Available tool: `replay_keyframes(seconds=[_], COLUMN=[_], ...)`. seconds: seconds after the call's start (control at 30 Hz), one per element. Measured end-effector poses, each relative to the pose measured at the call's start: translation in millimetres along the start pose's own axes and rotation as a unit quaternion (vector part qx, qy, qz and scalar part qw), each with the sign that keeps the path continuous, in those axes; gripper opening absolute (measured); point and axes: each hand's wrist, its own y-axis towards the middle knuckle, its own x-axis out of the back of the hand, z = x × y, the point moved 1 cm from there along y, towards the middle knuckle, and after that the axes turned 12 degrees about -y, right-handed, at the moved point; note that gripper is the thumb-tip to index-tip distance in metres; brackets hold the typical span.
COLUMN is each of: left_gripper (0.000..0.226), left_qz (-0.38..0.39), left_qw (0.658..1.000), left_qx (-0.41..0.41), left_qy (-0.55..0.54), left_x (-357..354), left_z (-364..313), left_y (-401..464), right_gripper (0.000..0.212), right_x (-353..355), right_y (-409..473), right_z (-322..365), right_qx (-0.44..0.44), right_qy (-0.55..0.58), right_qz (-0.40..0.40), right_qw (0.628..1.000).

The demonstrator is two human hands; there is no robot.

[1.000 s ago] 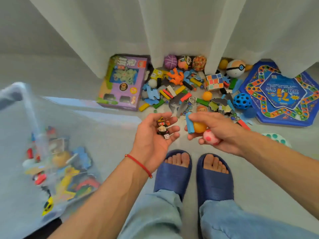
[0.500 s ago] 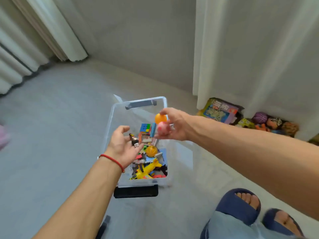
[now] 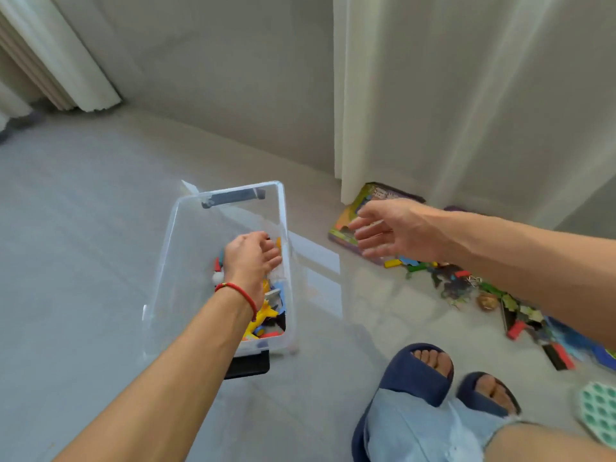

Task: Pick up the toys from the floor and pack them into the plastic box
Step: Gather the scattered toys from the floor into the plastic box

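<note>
Grey floor [image 3: 83, 228] runs up to a plain wall, with pale curtains [image 3: 466, 95] hanging down on the right. Over the plastic box [image 3: 186, 248] is the left hand [image 3: 251, 261], back up, fingers curled down into the box; whether it holds a toy or not, I cannot tell. A red string [image 3: 238, 293] goes round that wrist. The right hand [image 3: 395, 230] is off to the side of the box, fingers spread apart, with nothing in it. Under the left hand, packed toys [image 3: 266, 315] lie in a heap at the near end of the box. More loose toys [image 3: 460, 281] are scattered on the floor by the curtain, next to a picture box [image 3: 345, 228]. Blue slippers [image 3: 423, 375] stand close to that mess. If the feet step sideways, they could squash or kick small pieces. If the left arm bumps the thin wall, the box could slide away.
</note>
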Motion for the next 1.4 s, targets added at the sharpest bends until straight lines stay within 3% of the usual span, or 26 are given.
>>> replay_keyframes(seconds=[0.1, 0.23, 0.33, 0.47, 0.53, 0.6, 0.7, 0.77, 0.87, 0.97, 1.07, 1.17, 1.23, 1.3, 1.4], left_gripper=[0.019, 0.021, 0.020, 0.016, 0.018, 0.027, 0.045, 0.043, 0.037, 0.034, 0.034, 0.016, 0.014, 0.021, 0.020], left_qz=[0.053, 0.180, 0.266, 0.347, 0.376, 0.411, 0.470, 0.487, 0.478, 0.468, 0.471, 0.477, 0.467, 0.445, 0.387], left_qw=[0.996, 0.970, 0.931, 0.864, 0.822, 0.761, 0.651, 0.594, 0.531, 0.483, 0.487, 0.506, 0.564, 0.649, 0.776], left_qx=[-0.042, -0.019, 0.021, 0.033, 0.016, -0.025, -0.165, -0.259, -0.332, -0.397, -0.414, -0.399, -0.365, -0.298, -0.096], left_qy=[0.063, 0.162, 0.249, 0.364, 0.427, 0.501, 0.573, 0.585, 0.616, 0.624, 0.608, 0.597, 0.575, 0.540, 0.489], left_x=[-36, -98, -143, -187, -203, -218, -241, -254, -263, -262, -260, -256, -250, -242, -231], left_z=[36, 107, 169, 253, 294, 329, 374, 398, 421, 434, 436, 432, 428, 420, 414], left_y=[-25, -60, -79, -80, -72, -61, -40, -27, -17, -18, -17, -18, -24, -32, -40], right_gripper=[0.032, 0.025, 0.023, 0.022, 0.015, 0.024, 0.038, 0.040, 0.039, 0.038, 0.039, 0.024, 0.021, 0.024, 0.024], right_x=[75, 167, 210, 223, 217, 206, 190, 185, 183, 181, 178, 171, 166, 163, 163], right_y=[-16, -28, -32, -20, -6, 11, 29, 37, 48, 50, 51, 55, 58, 56, 54], right_z=[-51, -144, -221, -306, -340, -374, -410, -420, -427, -431, -431, -428, -424, -420, -408], right_qx=[-0.026, -0.080, -0.120, -0.164, -0.193, -0.218, -0.239, -0.245, -0.237, -0.214, -0.182, -0.162, -0.155, -0.132, -0.083], right_qy=[-0.027, -0.045, -0.083, -0.202, -0.258, -0.280, -0.299, -0.303, -0.313, -0.322, -0.330, -0.327, -0.312, -0.292, -0.210], right_qz=[-0.062, -0.193, -0.256, -0.281, -0.297, -0.327, -0.383, -0.428, -0.464, -0.453, -0.422, -0.407, -0.393, -0.395, -0.429], right_qw=[0.997, 0.977, 0.956, 0.924, 0.899, 0.876, 0.841, 0.816, 0.794, 0.803, 0.825, 0.837, 0.851, 0.861, 0.875])
